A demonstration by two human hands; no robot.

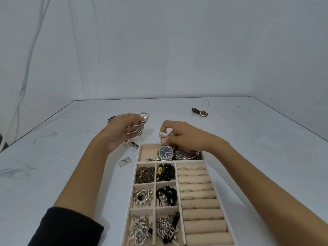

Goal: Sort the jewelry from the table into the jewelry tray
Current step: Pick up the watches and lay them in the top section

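Right hand pinches the steel link bracelet of a dark-dial watch, fingertips clamped, its rounded-square case upright in the far compartment of the beige, velvety jewelry tray. Left hand is raised just left of the tray's far end, palm up, fingers curled round a rose-toned brick-link watch. A brown-strap watch lies on the pale tabletop, well beyond the tray.

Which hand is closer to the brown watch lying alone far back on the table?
Right. The right hand is in front and left of the brown watch, not touching; the left hand is farther left.
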